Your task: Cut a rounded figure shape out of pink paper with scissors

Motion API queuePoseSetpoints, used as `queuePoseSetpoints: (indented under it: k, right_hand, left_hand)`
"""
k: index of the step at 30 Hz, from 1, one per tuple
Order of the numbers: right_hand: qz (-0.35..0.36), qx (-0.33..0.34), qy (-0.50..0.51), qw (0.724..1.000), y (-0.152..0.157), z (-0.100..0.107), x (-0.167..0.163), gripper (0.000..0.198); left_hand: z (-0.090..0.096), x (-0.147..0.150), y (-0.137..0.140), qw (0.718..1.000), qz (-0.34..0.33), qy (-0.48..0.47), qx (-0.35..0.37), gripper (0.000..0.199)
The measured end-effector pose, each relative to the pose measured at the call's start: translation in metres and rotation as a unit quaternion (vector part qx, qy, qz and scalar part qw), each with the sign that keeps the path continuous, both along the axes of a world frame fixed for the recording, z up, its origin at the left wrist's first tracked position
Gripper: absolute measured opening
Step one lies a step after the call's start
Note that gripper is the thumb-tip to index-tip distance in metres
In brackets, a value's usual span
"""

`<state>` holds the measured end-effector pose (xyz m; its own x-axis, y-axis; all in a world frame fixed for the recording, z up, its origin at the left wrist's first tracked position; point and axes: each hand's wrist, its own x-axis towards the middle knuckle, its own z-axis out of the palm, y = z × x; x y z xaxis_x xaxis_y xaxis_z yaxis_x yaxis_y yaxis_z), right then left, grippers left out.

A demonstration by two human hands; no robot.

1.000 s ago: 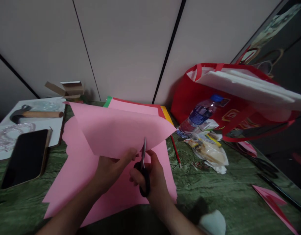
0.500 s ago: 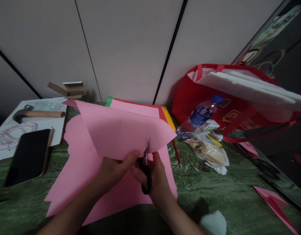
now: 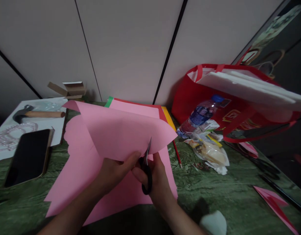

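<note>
A curled sheet of pink paper (image 3: 116, 130) is raised above other pink sheets (image 3: 77, 169) on the table. My left hand (image 3: 118, 169) pinches its lower edge, the thumb on top and the other fingers underneath. In my right hand (image 3: 157, 176) is a pair of scissors (image 3: 147, 173) with black handles. Their blades point up and away, across the lower edge of the raised sheet, just right of my left thumb. Part of the blades is hidden by the paper.
To the left lie a phone (image 3: 28, 158), a hammer (image 3: 42, 114) and clear tubing (image 3: 13, 135). On the right, a plastic bottle (image 3: 200, 114) leans by a red bag (image 3: 184, 94), with a wrapped packet (image 3: 211, 153) in front. A red pencil (image 3: 177, 153) lies beside the paper.
The raised sheet, the scissors and both hands have shifted very slightly to the right. Both grips look the same.
</note>
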<state>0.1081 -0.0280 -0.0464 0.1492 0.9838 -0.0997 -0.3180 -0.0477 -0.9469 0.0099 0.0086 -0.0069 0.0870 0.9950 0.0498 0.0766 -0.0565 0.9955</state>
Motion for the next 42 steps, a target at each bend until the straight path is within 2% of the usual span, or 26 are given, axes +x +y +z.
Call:
queuePoseSetpoints:
  k: [3, 7, 12, 14, 18, 23, 29, 35, 42]
  right_hand:
    - [0.005, 0.005, 0.008, 1.000, 0.000, -0.001, 0.001, 0.053]
    - [0.002, 0.003, 0.020, 1.000, 0.001, -0.004, -0.001, 0.051]
    - [-0.020, -0.005, 0.020, 1.000, 0.003, -0.005, -0.003, 0.053]
    - [-0.025, -0.009, 0.018, 0.999, 0.003, -0.004, -0.003, 0.054]
    - [0.009, -0.020, 0.018, 1.000, 0.001, 0.002, 0.000, 0.053]
    - [0.005, -0.033, -0.005, 0.999, 0.001, 0.006, 0.001, 0.051]
    - [0.002, -0.053, -0.004, 0.999, 0.002, 0.011, 0.002, 0.052]
    - [-0.009, -0.056, -0.026, 0.998, 0.001, 0.007, 0.001, 0.048]
    - [-0.007, -0.051, -0.039, 0.998, 0.001, 0.007, 0.001, 0.041]
  left_hand:
    - [0.003, 0.002, -0.003, 1.000, 0.017, 0.007, 0.002, 0.006]
    - [0.006, 0.003, -0.004, 1.000, 0.003, 0.006, -0.001, 0.012]
    - [0.004, 0.002, -0.004, 1.000, 0.000, 0.003, 0.004, 0.010]
    - [0.003, 0.001, -0.004, 1.000, -0.004, 0.005, -0.003, 0.012]
    - [0.004, 0.001, -0.004, 1.000, -0.016, 0.010, -0.021, 0.021]
    - [0.007, 0.001, -0.004, 0.999, -0.048, 0.008, -0.016, 0.028]
    - [0.000, -0.002, -0.001, 0.998, -0.052, 0.018, 0.021, 0.027]
    - [-0.010, -0.011, 0.010, 0.992, -0.082, 0.037, 0.088, 0.013]
    - [-0.009, -0.011, 0.012, 0.991, -0.088, 0.029, 0.097, 0.012]
